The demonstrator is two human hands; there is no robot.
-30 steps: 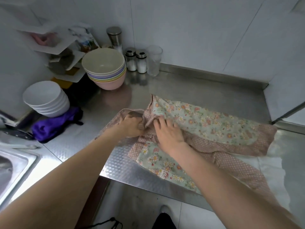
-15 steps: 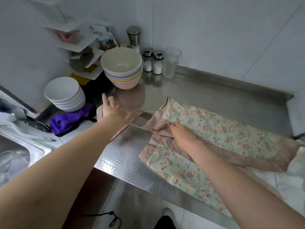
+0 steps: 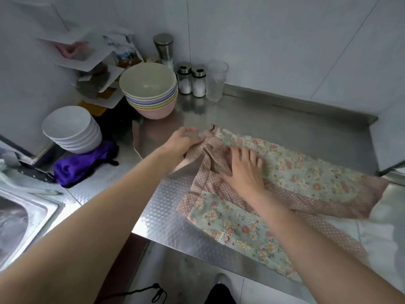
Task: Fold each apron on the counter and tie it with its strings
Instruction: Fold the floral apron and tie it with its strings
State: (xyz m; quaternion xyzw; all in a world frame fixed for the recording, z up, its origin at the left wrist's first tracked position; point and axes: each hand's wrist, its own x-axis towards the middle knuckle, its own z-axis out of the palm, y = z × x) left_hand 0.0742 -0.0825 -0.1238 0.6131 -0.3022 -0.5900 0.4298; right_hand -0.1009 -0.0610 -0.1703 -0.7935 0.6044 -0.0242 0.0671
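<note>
Apron (image 3: 291,172): folded lengthwise on my counter (image 3: 274,119).
Left hand (image 3: 183,145): I grip its pink dotted edge.
Right hand (image 3: 245,170): fingers spread flat, pressing the fold.

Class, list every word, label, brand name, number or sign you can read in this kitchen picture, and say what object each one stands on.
No text can be read anywhere in this picture.
Printed packet on the corner shelf: coloured printing, too blurred to read.
Two shakers and the tall grinder: no label shows.
Floral apron: pattern and a small lace patch only, no words.
Stacked bowls and glass: unmarked.
</note>
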